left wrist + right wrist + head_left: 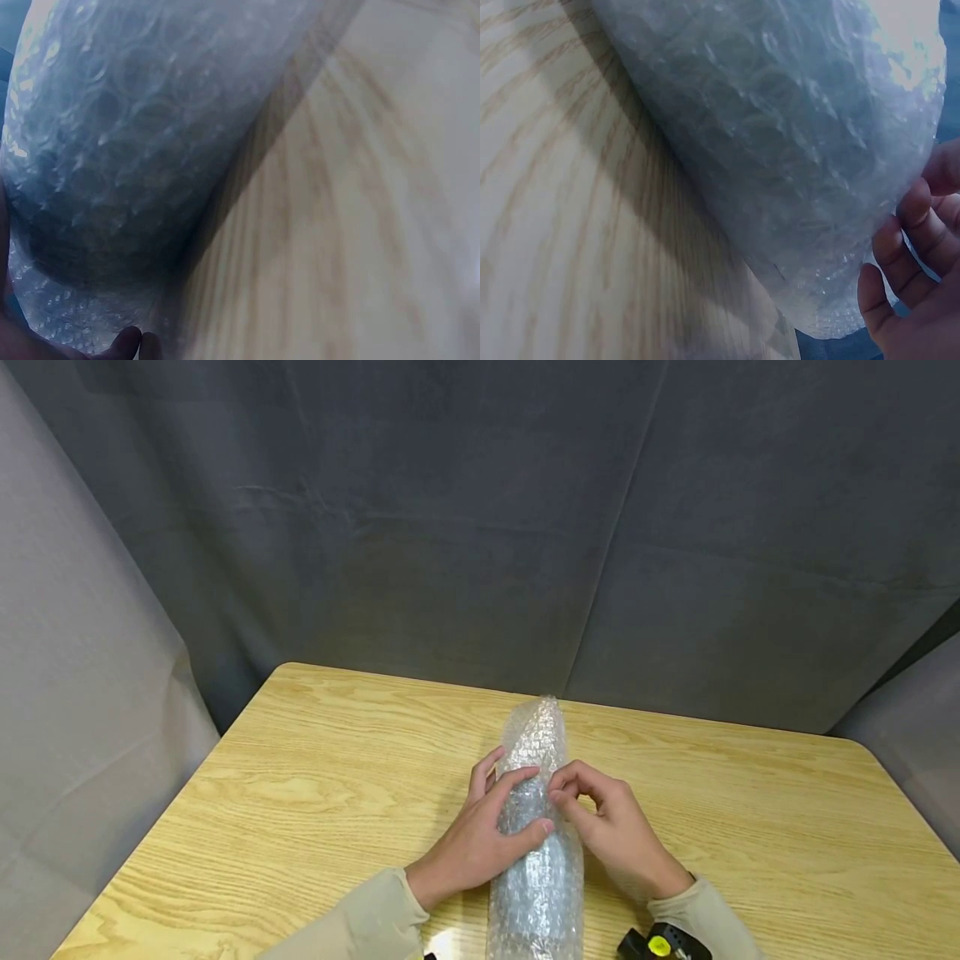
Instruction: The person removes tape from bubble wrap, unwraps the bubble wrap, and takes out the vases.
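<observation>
A long bundle wrapped in clear bubble wrap point(536, 881) lies lengthwise on the table, its narrow, flatter end toward the back edge. A bluish-grey shape shows through the layers, but its kind is hidden. My left hand point(480, 835) rests on the bundle from the left, thumb and index finger spread over its top. From the other side, my right hand point(611, 822) pinches the bubble wrap between thumb and index finger near the upper middle. In the right wrist view, the right fingers point(911, 262) are bent close against the wrap point(780, 150).
The wood-grain table point(300, 793) extends to both sides of the bundle. Behind it hangs a dark grey curtain point(450, 527), with lighter grey cloth point(82, 652) at the left. A black device with a yellow button point(660, 946) is at the right wrist.
</observation>
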The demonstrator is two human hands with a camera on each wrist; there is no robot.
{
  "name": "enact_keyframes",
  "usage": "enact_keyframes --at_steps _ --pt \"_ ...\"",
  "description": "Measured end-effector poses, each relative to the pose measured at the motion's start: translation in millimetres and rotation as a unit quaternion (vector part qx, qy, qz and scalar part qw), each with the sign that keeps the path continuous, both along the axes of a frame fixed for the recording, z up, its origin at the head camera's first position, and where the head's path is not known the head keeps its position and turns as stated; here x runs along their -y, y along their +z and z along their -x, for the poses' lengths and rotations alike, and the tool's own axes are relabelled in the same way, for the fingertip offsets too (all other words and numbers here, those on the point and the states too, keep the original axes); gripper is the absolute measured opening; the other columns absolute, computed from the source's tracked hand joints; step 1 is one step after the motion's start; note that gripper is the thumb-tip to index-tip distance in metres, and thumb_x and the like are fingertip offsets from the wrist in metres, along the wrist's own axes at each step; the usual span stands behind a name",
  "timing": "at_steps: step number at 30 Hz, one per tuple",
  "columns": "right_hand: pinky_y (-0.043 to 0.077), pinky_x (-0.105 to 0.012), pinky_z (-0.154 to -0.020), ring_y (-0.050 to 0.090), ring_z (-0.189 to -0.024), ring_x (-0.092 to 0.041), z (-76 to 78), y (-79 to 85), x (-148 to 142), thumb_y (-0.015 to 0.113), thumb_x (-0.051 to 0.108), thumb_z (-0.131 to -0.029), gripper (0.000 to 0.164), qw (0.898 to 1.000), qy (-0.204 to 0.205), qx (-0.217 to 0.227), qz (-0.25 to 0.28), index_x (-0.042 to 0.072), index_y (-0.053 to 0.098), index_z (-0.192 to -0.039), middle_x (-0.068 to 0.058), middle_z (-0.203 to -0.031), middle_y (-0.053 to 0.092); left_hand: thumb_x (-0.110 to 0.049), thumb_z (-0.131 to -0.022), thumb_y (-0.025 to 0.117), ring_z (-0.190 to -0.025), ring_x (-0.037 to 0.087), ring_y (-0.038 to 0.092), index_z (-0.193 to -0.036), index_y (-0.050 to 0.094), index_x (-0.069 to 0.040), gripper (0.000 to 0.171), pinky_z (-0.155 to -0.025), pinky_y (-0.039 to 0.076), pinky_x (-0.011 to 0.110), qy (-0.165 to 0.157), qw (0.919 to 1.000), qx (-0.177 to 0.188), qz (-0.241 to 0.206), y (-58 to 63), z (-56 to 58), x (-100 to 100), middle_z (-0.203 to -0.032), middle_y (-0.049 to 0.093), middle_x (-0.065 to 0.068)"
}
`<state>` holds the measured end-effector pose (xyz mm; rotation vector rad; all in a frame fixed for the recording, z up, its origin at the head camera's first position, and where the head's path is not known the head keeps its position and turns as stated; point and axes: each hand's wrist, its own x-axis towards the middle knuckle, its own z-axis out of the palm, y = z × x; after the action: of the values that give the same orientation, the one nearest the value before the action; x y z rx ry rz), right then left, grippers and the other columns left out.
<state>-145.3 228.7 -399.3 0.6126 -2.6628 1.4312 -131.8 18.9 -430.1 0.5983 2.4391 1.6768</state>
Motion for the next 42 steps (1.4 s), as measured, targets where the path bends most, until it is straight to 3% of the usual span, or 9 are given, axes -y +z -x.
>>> enact_keyframes --at_steps 10,18,26,36,42 --pt "0.050 -0.029 -0.077 0.059 -0.078 -0.015 2.3 -0.9 -3 0.060 0.007 -0.102 0.010 0.998 0.003 0.028 0.058 0.016 0.064 -0.099 -0.003 -0.081 0.063 -0.056 -0.097 0.064 -0.161 0.028 0.019 -0.153 0.041 -0.045 0.061 -0.116 0.039 0.066 0.001 1.0000 0.000 0.003 0.3 0.3 0 -0.174 -0.001 -0.003" --pt "0.053 -0.027 -0.071 0.059 -0.073 -0.014 6.2 -4.4 -8 0.055 0.001 -0.103 0.010 0.996 0.027 0.006 0.081 0.008 0.062 -0.099 -0.002 -0.080 0.060 -0.055 -0.098 0.064 -0.160 0.030 0.022 -0.154 0.040 -0.045 0.062 -0.117 0.039 0.065 0.003 1.0000 0.000 0.005 0.1 0.2 0 -0.174 -0.001 -0.002" --pt "0.054 -0.028 -0.073 0.060 -0.075 -0.016 6.6 -4.5 -9 0.054 0.002 -0.103 0.009 0.994 0.025 0.013 0.102 0.006 0.062 -0.100 -0.006 -0.082 0.060 -0.055 -0.097 0.064 -0.160 0.030 0.021 -0.154 0.040 -0.044 0.062 -0.117 0.039 0.066 0.002 1.0000 -0.002 0.009 1.2 0.4 0 -0.175 -0.001 -0.001" --pt "0.054 -0.027 -0.069 0.060 -0.072 -0.016 9.4 -5.9 -13 0.051 -0.001 -0.104 0.011 0.989 0.051 -0.014 0.137 -0.001 0.061 -0.100 -0.001 -0.081 0.060 -0.055 -0.097 0.063 -0.160 0.031 0.023 -0.154 0.041 -0.042 0.063 -0.116 0.039 0.066 0.002 0.9999 -0.004 0.012 1.6 0.4 0 -0.175 -0.001 0.000" --pt "0.054 -0.027 -0.069 0.058 -0.073 -0.014 9.9 -5.9 -15 0.050 -0.001 -0.105 0.012 0.987 0.055 -0.003 0.154 -0.002 0.061 -0.100 0.002 -0.081 0.059 -0.055 -0.098 0.063 -0.160 0.030 0.021 -0.154 0.041 -0.042 0.062 -0.116 0.039 0.065 0.001 0.9999 -0.005 0.009 1.1 0.2 0 -0.175 -0.001 0.000"
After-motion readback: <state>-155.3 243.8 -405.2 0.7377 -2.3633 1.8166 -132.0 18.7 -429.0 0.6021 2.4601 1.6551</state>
